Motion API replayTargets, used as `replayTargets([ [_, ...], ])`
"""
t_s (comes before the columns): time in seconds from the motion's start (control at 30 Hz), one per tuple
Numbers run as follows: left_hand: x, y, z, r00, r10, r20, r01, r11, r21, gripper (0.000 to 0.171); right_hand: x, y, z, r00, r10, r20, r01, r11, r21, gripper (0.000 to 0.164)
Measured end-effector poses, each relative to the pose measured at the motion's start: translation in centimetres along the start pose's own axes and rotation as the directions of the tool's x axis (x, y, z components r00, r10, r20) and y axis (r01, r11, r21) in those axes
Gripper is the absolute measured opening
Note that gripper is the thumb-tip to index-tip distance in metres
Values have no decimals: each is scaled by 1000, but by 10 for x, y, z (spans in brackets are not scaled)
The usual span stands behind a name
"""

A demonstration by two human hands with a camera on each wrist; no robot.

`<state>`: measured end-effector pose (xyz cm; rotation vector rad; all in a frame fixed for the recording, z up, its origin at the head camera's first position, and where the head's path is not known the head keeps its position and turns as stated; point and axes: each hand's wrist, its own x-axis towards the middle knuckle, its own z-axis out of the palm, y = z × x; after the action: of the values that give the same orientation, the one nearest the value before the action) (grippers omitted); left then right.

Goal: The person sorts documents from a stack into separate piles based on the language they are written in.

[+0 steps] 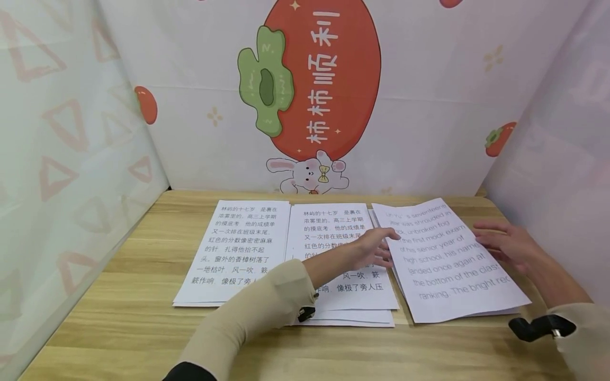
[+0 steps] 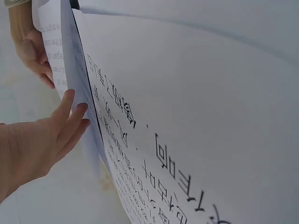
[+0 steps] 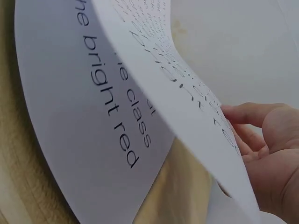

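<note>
A printed sheet of paper [image 1: 443, 264] with large English text lies at a slant on the right of the table, raised and bowed over another sheet [image 3: 70, 121]. My left hand [image 1: 374, 247] reaches across the middle pages and holds its left edge, thumb above and the other fingers lower down. On the far side, my right hand [image 1: 507, 243] holds the right edge. In the right wrist view the right thumb [image 3: 250, 112] meets the curved edge, and the sheet partly hides the other fingers. The left wrist view shows the left fingers [image 2: 70, 123] against the paper.
Two stacks of pages in Chinese, a left stack [image 1: 233, 248] and a middle stack [image 1: 329, 222], lie side by side on the wooden table [image 1: 119, 317]. My left forearm passes over the middle stack. Patterned cloth [image 1: 419, 106] hangs behind and at both sides.
</note>
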<state>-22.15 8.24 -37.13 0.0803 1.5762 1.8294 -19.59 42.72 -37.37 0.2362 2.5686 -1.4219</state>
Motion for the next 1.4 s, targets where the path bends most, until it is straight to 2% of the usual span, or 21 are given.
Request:
replayTargets([
  [0.13, 0, -3, 3, 1000, -20, -6, 20, 1000, 8, 51, 0, 5, -1, 1000, 14, 4, -14, 1000, 18, 70],
  [0.3, -1, -4, 7, 999, -15, -48, 16, 1000, 21, 56, 0, 9, -2, 999, 12, 41, -15, 998, 62, 77],
  [0.47, -1, -4, 9, 995, -13, -101, 16, 999, 35, 46, 0, 9, -2, 999, -2, 47, -2, 996, 84, 80],
  [0.6, -2, -4, 10, 988, -14, -155, 28, 996, 86, 35, -2, 8, -3, 999, 1, 42, -4, 998, 65, 76],
  [0.73, -3, -4, 11, 981, -15, -193, 41, 990, 131, 34, -2, 8, -2, 998, 8, 56, -13, 997, 79, 73],
  [1.0, -2, -5, 10, 982, -10, -190, 31, 994, 106, 36, -2, 8, 0, 995, 46, 90, -54, 994, 90, 76],
  [1.2, 0, -6, 8, 981, -5, -193, 29, 992, 122, 27, -6, 9, 0, 993, 67, 96, -75, 994, 78, 77],
  [1.4, -2, -6, 1, 991, 5, -134, 15, 989, 147, 26, -9, 2, 3, 998, 13, 65, -14, 1000, 12, 73],
])
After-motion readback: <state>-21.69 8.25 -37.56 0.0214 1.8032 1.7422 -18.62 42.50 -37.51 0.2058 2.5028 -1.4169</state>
